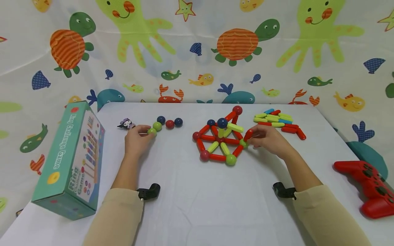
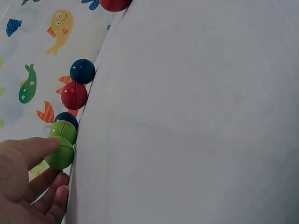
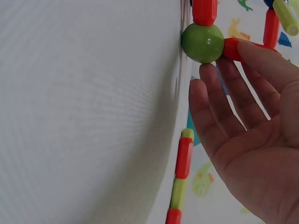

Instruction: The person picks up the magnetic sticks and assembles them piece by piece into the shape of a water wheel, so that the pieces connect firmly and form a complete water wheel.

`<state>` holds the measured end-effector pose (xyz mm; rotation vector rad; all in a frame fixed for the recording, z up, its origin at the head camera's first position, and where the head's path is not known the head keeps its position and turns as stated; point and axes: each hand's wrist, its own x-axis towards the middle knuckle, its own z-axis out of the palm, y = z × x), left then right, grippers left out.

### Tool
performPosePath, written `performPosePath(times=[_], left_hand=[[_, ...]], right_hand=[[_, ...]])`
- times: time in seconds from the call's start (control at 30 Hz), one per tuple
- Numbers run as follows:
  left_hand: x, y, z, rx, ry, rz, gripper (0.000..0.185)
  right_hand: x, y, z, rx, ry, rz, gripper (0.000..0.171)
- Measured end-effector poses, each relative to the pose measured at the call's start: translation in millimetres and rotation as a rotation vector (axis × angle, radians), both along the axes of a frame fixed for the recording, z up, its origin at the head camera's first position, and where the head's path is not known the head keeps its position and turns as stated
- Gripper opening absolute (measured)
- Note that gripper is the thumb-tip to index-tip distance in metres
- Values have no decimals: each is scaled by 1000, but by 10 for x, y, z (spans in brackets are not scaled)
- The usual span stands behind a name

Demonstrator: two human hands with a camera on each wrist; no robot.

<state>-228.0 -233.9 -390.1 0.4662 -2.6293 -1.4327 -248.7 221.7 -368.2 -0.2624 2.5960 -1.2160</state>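
Observation:
My left hand [image 1: 137, 139] pinches a green ball [image 2: 60, 156] between thumb and fingers. Right behind it sits a second green ball [image 1: 157, 126], with two dark blue balls and a red ball [image 1: 170, 124] close by. At the right of a wheel-shaped build of rods and balls [image 1: 218, 158], my right hand [image 1: 271, 140] holds a short red rod [image 1: 248, 135] by thumb and fingertips. That rod stands up against a green ball [image 3: 203, 43] on the build's right rim. A dark blue ball [image 1: 222, 123] and a yellow-green rod [image 1: 235, 127] sit raised on the build.
Loose red, yellow-green and blue rods [image 1: 272, 118] lie behind my right hand. A small figurine [image 1: 126, 123] is beyond my left hand. The green game box [image 1: 69, 160] stands at the left, and a red game controller [image 1: 366, 188] lies at the right edge.

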Motion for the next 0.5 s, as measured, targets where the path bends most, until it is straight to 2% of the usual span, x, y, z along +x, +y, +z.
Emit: performPosePath(times=[0.13,0.2,0.27,0.37,0.43,0.5], left_hand=[[-11,23,19,-37,-12,-9,42],[-5,53,41,-21,5,20,42],[6,115,81,20,60,74,43],[22,279,208,119,212,128,44],[38,451,339,197,304,90,44],[61,665,478,263,365,-19,43]], right_hand=[[8,14,-10,-18,-1,3,41],[8,15,-14,-25,1,5,41],[8,15,-18,-23,0,2,40],[5,15,-22,-18,6,2,39],[2,17,-25,-15,12,1,38],[3,22,-26,-12,19,1,38]])
